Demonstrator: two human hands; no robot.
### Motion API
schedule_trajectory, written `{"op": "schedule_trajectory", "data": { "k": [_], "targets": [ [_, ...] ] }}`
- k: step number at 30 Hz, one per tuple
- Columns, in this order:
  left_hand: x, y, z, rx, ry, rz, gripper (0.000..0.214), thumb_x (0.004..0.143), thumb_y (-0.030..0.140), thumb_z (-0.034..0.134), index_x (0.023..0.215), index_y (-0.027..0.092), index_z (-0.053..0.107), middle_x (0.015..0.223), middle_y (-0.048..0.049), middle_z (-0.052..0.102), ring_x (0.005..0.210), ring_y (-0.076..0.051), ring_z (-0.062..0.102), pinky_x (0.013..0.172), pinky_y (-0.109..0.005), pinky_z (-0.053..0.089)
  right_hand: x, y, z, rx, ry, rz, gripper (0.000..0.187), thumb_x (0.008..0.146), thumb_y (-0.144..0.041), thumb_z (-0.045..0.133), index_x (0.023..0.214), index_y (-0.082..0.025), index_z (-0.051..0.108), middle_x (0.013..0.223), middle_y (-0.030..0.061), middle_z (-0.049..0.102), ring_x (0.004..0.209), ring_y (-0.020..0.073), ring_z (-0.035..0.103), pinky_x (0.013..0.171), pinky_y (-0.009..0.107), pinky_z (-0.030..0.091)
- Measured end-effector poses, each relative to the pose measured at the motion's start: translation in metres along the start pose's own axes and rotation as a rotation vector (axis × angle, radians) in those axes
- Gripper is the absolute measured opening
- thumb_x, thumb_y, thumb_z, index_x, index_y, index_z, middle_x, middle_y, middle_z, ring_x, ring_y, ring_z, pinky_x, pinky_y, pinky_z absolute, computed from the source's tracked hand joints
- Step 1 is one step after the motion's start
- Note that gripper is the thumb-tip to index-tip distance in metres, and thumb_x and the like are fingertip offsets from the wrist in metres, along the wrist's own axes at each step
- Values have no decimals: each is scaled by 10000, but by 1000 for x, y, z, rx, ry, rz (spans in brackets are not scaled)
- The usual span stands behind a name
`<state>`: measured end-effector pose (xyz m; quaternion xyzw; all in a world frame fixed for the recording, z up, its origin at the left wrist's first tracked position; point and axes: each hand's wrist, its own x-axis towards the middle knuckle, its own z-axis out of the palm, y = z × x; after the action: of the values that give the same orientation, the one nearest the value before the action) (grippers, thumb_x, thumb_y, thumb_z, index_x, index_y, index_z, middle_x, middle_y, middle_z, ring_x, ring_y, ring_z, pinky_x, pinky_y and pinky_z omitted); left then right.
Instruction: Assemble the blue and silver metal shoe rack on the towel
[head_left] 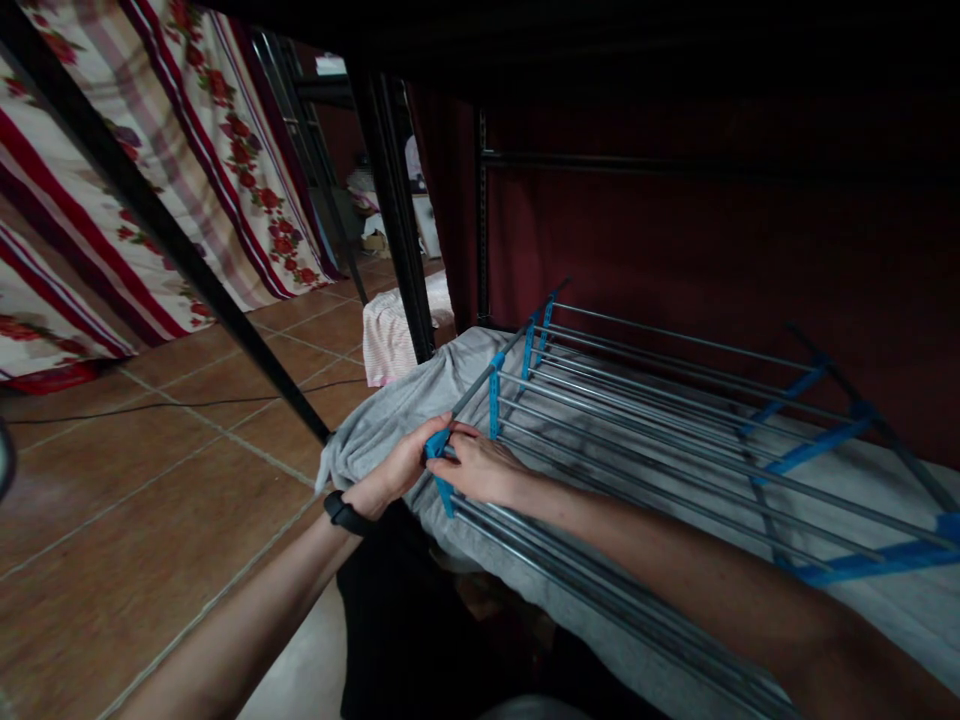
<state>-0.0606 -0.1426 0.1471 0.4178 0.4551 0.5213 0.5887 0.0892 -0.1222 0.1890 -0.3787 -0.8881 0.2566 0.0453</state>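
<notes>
A metal clothes drying rack (630, 420) with grey rods and blue plastic brackets lies on a grey cloth (390, 400). My left hand (409, 458) closes around the blue plastic joint (436, 444) at the rack's near left corner; a black band sits on that wrist. Against the same joint, from the right side, my right hand (484, 466) presses with bent fingers, its forearm reaching over the rods. The fingers partly cover the joint. Along the rack's far right end run more blue brackets (814, 455).
A black metal post (394, 220) and a slanting black bar (217, 310) stand at the left. Beyond them are a floral curtain (172, 170), a tiled floor (187, 490) with a dark cable, and a striped cloth (386, 335). Dark red fabric (675, 240) hangs behind.
</notes>
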Motion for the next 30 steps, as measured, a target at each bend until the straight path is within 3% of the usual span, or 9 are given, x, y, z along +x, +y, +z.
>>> {"op": "schedule_trajectory", "data": {
  "k": [5,11,19,30],
  "targets": [
    [0,1,5,-48,58,-17,315,738,443,687,828,146,735,847,-66,744,981,-269,668,892,-336,524,2,1,-1,14,13,4,488,915,-542,455,1220,-209,640,1181,112,693,1071,283,666,881,390,529],
    [-3,3,12,-61,40,-21,324,762,439,629,853,149,740,841,-80,741,987,-281,671,861,-348,542,2,-1,2,-42,37,8,492,933,-551,436,1198,-192,643,1141,123,705,1079,276,663,913,394,517],
    [0,-1,9,-38,6,-4,360,807,480,581,866,172,759,838,-65,752,990,-283,676,889,-351,536,-4,-7,0,-105,43,30,523,973,-544,394,1204,-138,631,1119,164,706,1056,286,674,901,410,516],
    [4,-2,3,60,20,37,342,800,479,592,846,181,755,870,-70,749,976,-283,669,909,-358,526,4,3,2,30,31,-35,503,945,-581,453,1162,-170,645,1166,147,686,1097,294,653,917,426,528]
  ]
}}
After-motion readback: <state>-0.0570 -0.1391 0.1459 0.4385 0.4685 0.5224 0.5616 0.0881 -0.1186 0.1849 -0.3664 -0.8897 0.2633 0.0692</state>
